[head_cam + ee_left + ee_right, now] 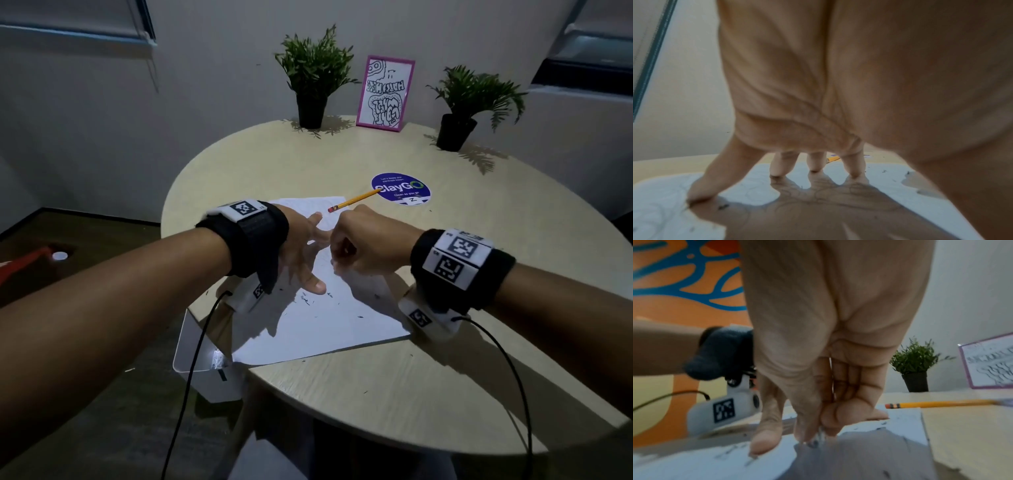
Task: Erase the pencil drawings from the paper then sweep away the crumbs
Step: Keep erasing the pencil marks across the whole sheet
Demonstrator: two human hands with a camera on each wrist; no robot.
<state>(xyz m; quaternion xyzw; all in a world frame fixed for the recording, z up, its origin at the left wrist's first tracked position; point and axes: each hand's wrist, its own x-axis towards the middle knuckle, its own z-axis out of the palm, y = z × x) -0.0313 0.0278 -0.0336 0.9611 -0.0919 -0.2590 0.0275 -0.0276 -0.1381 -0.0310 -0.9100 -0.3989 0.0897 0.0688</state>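
In right wrist view only: eraser (820,434)

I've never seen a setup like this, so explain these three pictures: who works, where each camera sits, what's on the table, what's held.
No machine: a person works bare-handed, wearing cameras on the head and both wrists. The head view looks down on a round table; each wrist view looks along its hand. The left hand presses the paper flat with spread fingers. The right hand pinches what looks like a small eraser against it. A pencil and dark crumbs lie nearby.
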